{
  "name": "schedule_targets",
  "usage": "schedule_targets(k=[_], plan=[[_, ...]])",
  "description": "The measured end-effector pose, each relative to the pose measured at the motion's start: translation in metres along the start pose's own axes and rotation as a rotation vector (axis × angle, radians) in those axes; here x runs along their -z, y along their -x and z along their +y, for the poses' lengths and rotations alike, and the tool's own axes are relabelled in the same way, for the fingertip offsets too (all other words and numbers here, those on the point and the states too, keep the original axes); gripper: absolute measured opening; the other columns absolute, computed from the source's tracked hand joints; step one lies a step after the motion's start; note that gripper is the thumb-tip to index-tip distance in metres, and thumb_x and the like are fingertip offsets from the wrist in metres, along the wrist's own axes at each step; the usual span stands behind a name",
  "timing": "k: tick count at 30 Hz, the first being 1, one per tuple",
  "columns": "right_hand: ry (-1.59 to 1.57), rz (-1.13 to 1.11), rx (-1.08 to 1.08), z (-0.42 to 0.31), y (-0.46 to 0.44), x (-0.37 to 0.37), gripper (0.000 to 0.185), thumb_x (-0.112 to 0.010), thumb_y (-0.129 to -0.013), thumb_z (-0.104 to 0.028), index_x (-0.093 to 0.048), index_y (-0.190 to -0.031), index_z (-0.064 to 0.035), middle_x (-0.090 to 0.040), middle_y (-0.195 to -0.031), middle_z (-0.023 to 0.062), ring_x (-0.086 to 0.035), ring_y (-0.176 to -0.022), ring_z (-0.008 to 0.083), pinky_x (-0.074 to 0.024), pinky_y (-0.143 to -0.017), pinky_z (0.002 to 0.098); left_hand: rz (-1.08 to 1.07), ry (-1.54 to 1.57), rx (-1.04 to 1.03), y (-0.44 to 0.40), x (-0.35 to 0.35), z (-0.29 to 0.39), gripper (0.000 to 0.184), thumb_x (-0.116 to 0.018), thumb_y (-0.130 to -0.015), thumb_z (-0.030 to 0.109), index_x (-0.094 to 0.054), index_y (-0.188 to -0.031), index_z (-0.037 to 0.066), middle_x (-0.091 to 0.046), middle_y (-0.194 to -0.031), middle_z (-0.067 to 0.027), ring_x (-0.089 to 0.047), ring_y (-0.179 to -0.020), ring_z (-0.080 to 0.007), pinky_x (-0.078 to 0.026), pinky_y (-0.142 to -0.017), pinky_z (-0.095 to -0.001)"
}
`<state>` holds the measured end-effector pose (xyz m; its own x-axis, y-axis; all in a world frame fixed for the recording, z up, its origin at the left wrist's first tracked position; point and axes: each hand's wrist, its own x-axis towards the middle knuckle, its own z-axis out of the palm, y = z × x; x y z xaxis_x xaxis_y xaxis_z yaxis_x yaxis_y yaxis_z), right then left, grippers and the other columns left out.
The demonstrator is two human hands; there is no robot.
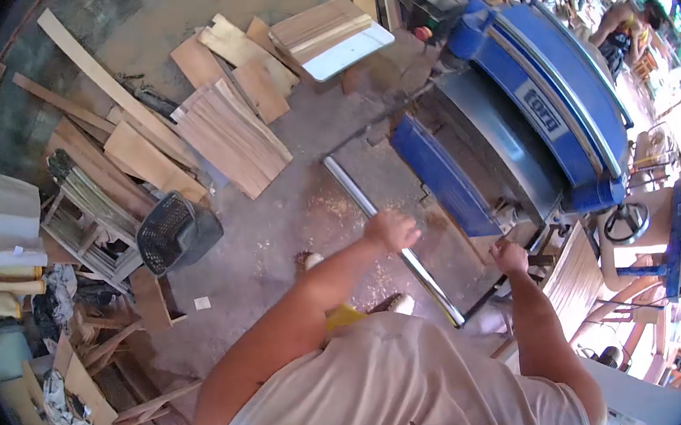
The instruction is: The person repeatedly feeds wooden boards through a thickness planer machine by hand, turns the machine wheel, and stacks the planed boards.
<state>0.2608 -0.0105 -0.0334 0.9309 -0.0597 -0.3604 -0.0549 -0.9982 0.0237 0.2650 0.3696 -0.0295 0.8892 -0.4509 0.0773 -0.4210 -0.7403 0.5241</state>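
Note:
A shiny metal roller (350, 184) runs in front of a blue planer-like machine (550, 96). My left hand (393, 230) is closed over the roller's middle, fingers curled and covering that stretch of it. At the machine's near lower corner, my right hand (511, 257) is curled into a fist. Whatever the right hand may hold is hidden by its fingers. A wood-grained panel (575, 282) stands just to the right of that hand.
Wooden boards (232, 141) lie on the floor ahead, with more boards stacked beside a white panel (347, 52). At left sits a black plastic basket (179, 231). A handwheel (626, 223) is at right; another person (630, 28) sits farther off.

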Motion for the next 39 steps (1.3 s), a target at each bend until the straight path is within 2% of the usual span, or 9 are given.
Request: schedule_targets(k=[8, 14, 19, 26, 28, 30, 34, 36, 39], plan=[[-0.761, 0.010, 0.094, -0.115, 0.002, -0.019, 0.034, -0.065, -0.085, -0.032, -0.064, -0.103, -0.0032, -0.068, -0.083, 0.0157, -0.066, -0.076, 0.0243, -0.0505, -0.070, 0.0343, -0.161, 0.159, -0.264, 0.002, -0.004, -0.029, 0.032, -0.052, -0.085, 0.041, -0.064, -0.085, 0.011, -0.066, -0.090, -0.0111, -0.062, -0.092, -0.0296, -0.045, -0.085, -0.0426], [-0.792, -0.036, 0.273, -0.225, 0.018, 0.062, 0.033, -0.064, -0.086, -0.029, -0.063, -0.106, -0.0032, -0.068, -0.088, 0.0147, -0.066, -0.077, 0.0222, -0.0508, -0.069, 0.0341, -0.258, 0.283, -0.428, -0.008, 0.017, -0.045, 0.023, -0.059, -0.083, 0.033, -0.065, -0.089, 0.012, -0.066, -0.089, -0.0106, -0.064, -0.085, -0.0281, -0.049, -0.075, -0.0411], [-0.722, -0.014, 0.293, -0.249, -0.036, 0.087, 0.038, -0.061, -0.087, -0.039, -0.064, -0.107, -0.0070, -0.068, -0.090, 0.0141, -0.066, -0.079, 0.0273, -0.0515, -0.071, 0.0378, -0.378, 0.989, -0.049, -0.024, 0.051, -0.111, 0.025, -0.060, -0.087, 0.017, -0.064, -0.107, 0.004, -0.067, -0.099, -0.0117, -0.064, -0.090, -0.0197, -0.050, -0.080, -0.0328], [-0.841, 0.059, 0.455, -0.333, -0.110, 0.109, 0.040, -0.057, -0.088, -0.042, -0.063, -0.110, -0.0087, -0.066, -0.099, 0.0152, -0.064, -0.089, 0.0305, -0.0504, -0.077, 0.0386, 0.145, 0.787, 0.618, 0.095, 0.199, -0.308, 0.033, -0.059, -0.089, 0.022, -0.058, -0.115, 0.002, -0.065, -0.100, -0.0054, -0.060, -0.093, -0.0139, -0.048, -0.080, -0.0294], [-0.865, 0.020, 0.492, -0.355, -0.114, 0.122, 0.039, -0.057, -0.088, -0.040, -0.063, -0.110, -0.0082, -0.065, -0.101, 0.0158, -0.064, -0.090, 0.0306, -0.0502, -0.078, 0.0383, -0.003, 0.519, 0.771, 0.159, 0.202, -0.369, 0.033, -0.057, -0.089, 0.026, -0.060, -0.110, 0.002, -0.065, -0.098, -0.0110, -0.062, -0.091, -0.0209, -0.048, -0.079, -0.0357], [-0.980, 0.038, 0.497, -0.374, -0.123, 0.126, 0.038, -0.058, -0.088, -0.038, -0.063, -0.110, -0.0075, -0.065, -0.099, 0.0166, -0.064, -0.090, 0.0304, -0.0501, -0.078, 0.0380, -0.317, 0.099, 0.835, 0.217, 0.177, -0.429, 0.035, -0.054, -0.088, 0.033, -0.062, -0.105, 0.004, -0.064, -0.098, -0.0178, -0.061, -0.092, -0.0314, -0.046, -0.082, -0.0419], [-0.960, 0.058, 0.394, -0.403, -0.147, 0.125, 0.037, -0.062, -0.089, -0.034, -0.063, -0.111, -0.0049, -0.067, -0.093, 0.0128, -0.064, -0.082, 0.0203, -0.0508, -0.075, 0.0324, -0.800, 0.145, 0.635, 0.252, 0.155, -0.468, 0.036, -0.051, -0.089, 0.036, -0.064, -0.101, 0.005, -0.063, -0.102, -0.0198, -0.060, -0.095, -0.0371, -0.046, -0.085, -0.0428], [-1.011, 0.076, 0.376, -0.414, -0.158, 0.124, 0.036, -0.062, -0.089, -0.033, -0.063, -0.112, -0.0053, -0.067, -0.091, 0.0120, -0.064, -0.081, 0.0194, -0.0510, -0.074, 0.0331, -0.660, 0.040, 0.210, 0.262, 0.104, -0.543, 0.036, -0.055, -0.087, 0.038, -0.065, -0.098, 0.005, -0.065, -0.097, -0.0187, -0.062, -0.087, -0.0361, -0.049, -0.080, -0.0410], [-0.943, 0.051, 0.304, -0.441, -0.174, 0.126, 0.034, -0.060, -0.090, -0.034, -0.063, -0.109, -0.0055, -0.068, -0.092, 0.0109, -0.064, -0.082, 0.0192, -0.0509, -0.074, 0.0334, -0.414, 0.378, 0.588, 0.168, 0.210, -0.501, 0.033, -0.056, -0.087, 0.036, -0.065, -0.095, 0.005, -0.066, -0.095, -0.0166, -0.063, -0.078, -0.0360, -0.052, -0.073, -0.0408]])
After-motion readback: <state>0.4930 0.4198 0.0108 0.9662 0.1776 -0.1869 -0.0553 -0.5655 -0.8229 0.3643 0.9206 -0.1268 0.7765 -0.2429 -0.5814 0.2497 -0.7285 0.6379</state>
